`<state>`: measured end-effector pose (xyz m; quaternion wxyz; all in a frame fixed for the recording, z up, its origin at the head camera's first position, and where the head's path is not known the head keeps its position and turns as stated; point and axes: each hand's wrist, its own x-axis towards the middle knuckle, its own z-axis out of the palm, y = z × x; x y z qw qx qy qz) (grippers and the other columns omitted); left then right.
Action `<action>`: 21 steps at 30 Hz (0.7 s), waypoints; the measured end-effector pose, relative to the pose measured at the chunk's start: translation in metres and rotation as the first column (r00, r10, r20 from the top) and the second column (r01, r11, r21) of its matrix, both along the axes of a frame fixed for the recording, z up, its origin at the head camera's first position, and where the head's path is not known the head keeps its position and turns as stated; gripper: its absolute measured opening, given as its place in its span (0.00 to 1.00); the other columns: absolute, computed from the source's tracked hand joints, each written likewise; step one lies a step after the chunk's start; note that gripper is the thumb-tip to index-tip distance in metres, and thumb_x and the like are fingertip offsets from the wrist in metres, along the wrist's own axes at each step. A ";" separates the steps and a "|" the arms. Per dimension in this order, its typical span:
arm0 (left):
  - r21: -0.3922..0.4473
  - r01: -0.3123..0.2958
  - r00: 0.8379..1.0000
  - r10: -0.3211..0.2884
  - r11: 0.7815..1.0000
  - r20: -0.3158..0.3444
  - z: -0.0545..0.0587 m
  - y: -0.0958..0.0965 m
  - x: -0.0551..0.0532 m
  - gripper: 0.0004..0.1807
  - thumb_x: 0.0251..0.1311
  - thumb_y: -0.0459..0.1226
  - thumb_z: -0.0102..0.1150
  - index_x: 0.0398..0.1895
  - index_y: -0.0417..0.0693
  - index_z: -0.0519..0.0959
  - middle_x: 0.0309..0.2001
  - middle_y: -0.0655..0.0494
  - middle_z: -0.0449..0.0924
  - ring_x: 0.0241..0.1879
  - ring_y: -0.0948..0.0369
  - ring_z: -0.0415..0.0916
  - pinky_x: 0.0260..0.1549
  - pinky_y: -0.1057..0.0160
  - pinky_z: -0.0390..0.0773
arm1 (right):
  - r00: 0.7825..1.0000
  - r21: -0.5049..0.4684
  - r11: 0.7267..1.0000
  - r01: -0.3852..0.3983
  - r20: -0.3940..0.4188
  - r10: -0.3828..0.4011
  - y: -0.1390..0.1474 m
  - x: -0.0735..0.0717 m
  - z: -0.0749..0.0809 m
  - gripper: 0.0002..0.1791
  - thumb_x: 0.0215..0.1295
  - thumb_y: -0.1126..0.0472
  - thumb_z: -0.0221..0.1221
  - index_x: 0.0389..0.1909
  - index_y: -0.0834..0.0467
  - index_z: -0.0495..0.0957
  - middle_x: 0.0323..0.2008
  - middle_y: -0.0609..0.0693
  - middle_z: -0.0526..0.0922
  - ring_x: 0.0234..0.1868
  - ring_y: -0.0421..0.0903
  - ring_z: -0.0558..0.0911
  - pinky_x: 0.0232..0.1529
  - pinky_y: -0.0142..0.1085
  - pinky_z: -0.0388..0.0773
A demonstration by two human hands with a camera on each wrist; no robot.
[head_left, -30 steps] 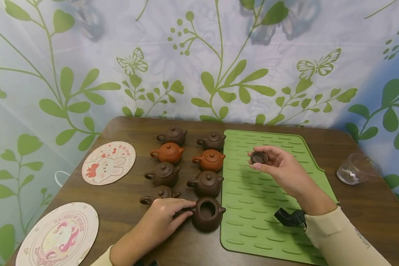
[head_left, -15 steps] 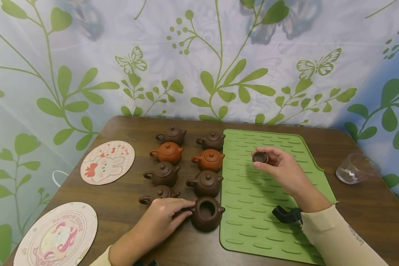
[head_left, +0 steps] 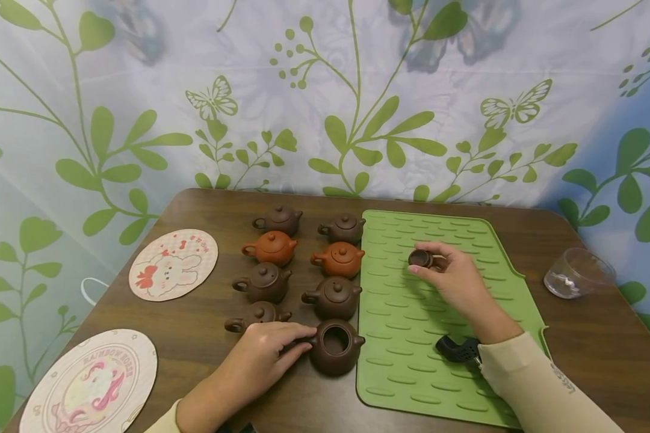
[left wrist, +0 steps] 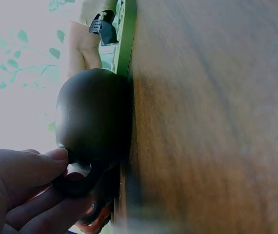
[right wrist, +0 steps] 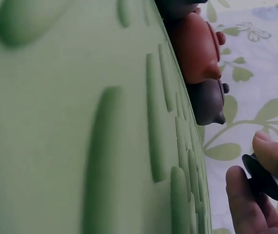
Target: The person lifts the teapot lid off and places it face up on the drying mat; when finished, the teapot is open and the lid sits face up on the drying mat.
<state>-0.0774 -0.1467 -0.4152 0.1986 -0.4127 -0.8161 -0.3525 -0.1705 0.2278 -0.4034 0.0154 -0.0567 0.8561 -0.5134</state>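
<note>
In the head view my left hand (head_left: 260, 358) pinches the handle of a dark brown teapot (head_left: 336, 361) at the table's near side. That teapot has no lid on it, so its round mouth and inside show. The left wrist view shows the teapot's rounded body (left wrist: 92, 109), with thumb and fingers at its looped handle (left wrist: 80, 185). Over the green mat, my right hand (head_left: 457, 282) holds a small dark teapot lid (head_left: 420, 258) between thumb and fingers, its hollow underside turned toward the head camera. In the right wrist view the lid (right wrist: 263, 176) stands on edge.
Several lidded teapots, dark brown and orange (head_left: 338, 260), stand in two columns left of the green ridged mat (head_left: 395, 379). Two round printed mats (head_left: 173, 264) lie at the left. A clear plastic cup (head_left: 569, 279) stands at the right. A patterned cloth hangs behind the table.
My right wrist and forearm have shifted slightly left, with the lid still held. The left hand stays on the teapot's handle. The head view has turned a little.
</note>
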 end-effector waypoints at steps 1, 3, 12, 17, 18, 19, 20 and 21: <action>0.000 0.001 1.000 -0.001 1.000 0.001 0.000 0.000 0.000 0.16 0.53 0.25 0.79 0.45 0.43 0.89 0.41 0.57 0.90 0.41 0.63 0.87 0.42 0.65 0.85 | 1.000 0.007 1.000 0.003 -0.001 -0.003 0.000 0.000 -0.001 0.32 0.72 0.54 0.70 0.73 0.59 0.74 0.61 0.58 0.79 0.53 0.51 0.83 0.43 0.35 0.83; -0.001 0.003 1.000 -0.003 1.000 0.001 0.000 0.000 0.000 0.16 0.53 0.25 0.79 0.45 0.43 0.89 0.41 0.57 0.90 0.41 0.63 0.87 0.42 0.65 0.85 | 1.000 0.009 1.000 0.010 -0.007 -0.010 0.000 -0.001 -0.003 0.33 0.72 0.55 0.70 0.73 0.59 0.74 0.62 0.59 0.78 0.55 0.53 0.83 0.43 0.33 0.82; -0.003 0.012 1.000 -0.012 1.000 -0.014 -0.001 0.000 0.000 0.16 0.53 0.25 0.79 0.45 0.42 0.89 0.41 0.56 0.90 0.41 0.62 0.87 0.42 0.64 0.85 | 0.994 0.100 0.995 0.015 -0.106 -0.004 -0.002 -0.003 -0.012 0.30 0.70 0.59 0.71 0.70 0.62 0.75 0.55 0.59 0.84 0.52 0.55 0.86 0.43 0.32 0.83; 0.000 0.013 1.000 -0.013 1.000 -0.007 -0.001 0.000 0.001 0.16 0.53 0.25 0.78 0.45 0.42 0.89 0.41 0.56 0.90 0.41 0.62 0.87 0.42 0.64 0.85 | 0.994 0.135 0.991 0.008 -0.108 0.006 -0.001 -0.004 -0.015 0.29 0.69 0.61 0.72 0.68 0.62 0.77 0.51 0.57 0.86 0.49 0.53 0.87 0.40 0.33 0.84; 0.000 0.014 1.000 -0.014 1.000 -0.009 0.000 0.000 0.001 0.16 0.53 0.25 0.78 0.46 0.42 0.89 0.41 0.56 0.90 0.41 0.62 0.87 0.42 0.64 0.85 | 0.994 0.140 0.990 0.007 -0.105 0.007 -0.001 -0.004 -0.015 0.29 0.69 0.61 0.72 0.68 0.62 0.77 0.51 0.57 0.86 0.49 0.53 0.87 0.41 0.33 0.84; 0.001 0.014 1.000 -0.014 1.000 -0.011 0.000 0.000 0.001 0.16 0.52 0.25 0.79 0.46 0.42 0.89 0.41 0.56 0.90 0.41 0.62 0.87 0.42 0.64 0.85 | 0.995 0.144 0.990 0.006 -0.102 0.008 -0.001 -0.004 -0.015 0.29 0.69 0.61 0.72 0.68 0.63 0.77 0.51 0.58 0.86 0.49 0.54 0.87 0.41 0.33 0.84; 0.001 0.015 1.000 -0.015 1.000 -0.011 0.000 0.000 0.001 0.16 0.52 0.25 0.79 0.46 0.42 0.89 0.41 0.56 0.90 0.41 0.62 0.87 0.42 0.64 0.85 | 0.995 0.148 0.989 0.005 -0.100 0.010 -0.001 -0.004 -0.015 0.29 0.69 0.62 0.72 0.68 0.63 0.77 0.51 0.58 0.86 0.49 0.54 0.87 0.41 0.34 0.84; 0.001 0.016 1.000 -0.016 1.000 -0.012 0.000 0.000 0.001 0.16 0.52 0.25 0.78 0.46 0.42 0.89 0.41 0.56 0.90 0.41 0.62 0.87 0.42 0.64 0.85 | 0.995 0.153 0.988 0.003 -0.100 0.012 -0.001 -0.004 -0.015 0.29 0.69 0.62 0.72 0.68 0.63 0.78 0.51 0.58 0.86 0.49 0.54 0.87 0.41 0.34 0.84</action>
